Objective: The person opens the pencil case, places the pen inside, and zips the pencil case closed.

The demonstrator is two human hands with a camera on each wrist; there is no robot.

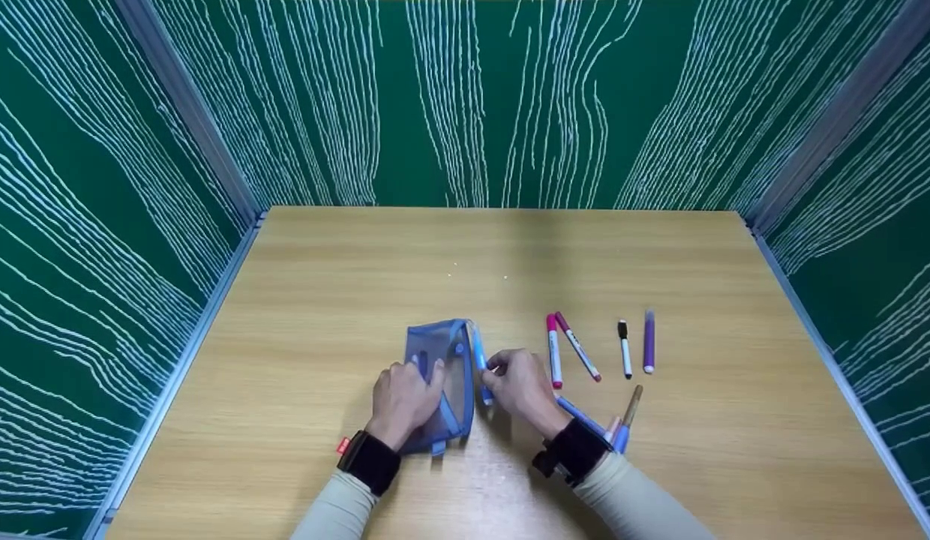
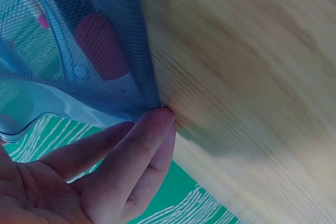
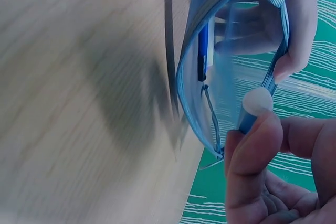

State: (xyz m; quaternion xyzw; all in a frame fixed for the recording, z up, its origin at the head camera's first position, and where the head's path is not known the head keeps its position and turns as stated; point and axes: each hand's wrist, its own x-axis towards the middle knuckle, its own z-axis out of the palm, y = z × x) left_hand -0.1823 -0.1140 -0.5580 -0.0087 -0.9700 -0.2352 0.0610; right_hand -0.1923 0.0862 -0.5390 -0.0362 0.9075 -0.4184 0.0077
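A blue mesh pencil pouch [image 1: 433, 336] stands on the table with its zip side towards the right, its mouth spread apart. My left hand [image 1: 406, 397] grips the pouch, fingertips [image 2: 156, 116] at its edge in the left wrist view and thumb on the rim in the right wrist view. Through the mesh show a pink-red shape [image 2: 102, 48] and other pens. Between thumb and fingers, my right hand [image 1: 523, 386] pinches a light blue marker [image 1: 478, 349]. Its white end [image 3: 257, 101] is right at the pouch's mouth.
Right of my hands lie a pink marker [image 1: 554, 351], a slimmer dark pink one [image 1: 577, 346], a black-capped marker [image 1: 625, 350] and a purple one [image 1: 649, 343]. Near my right wrist are a blue marker [image 1: 580, 414] and a brown one [image 1: 633, 406]. Green walls [image 1: 495, 112] enclose the table.
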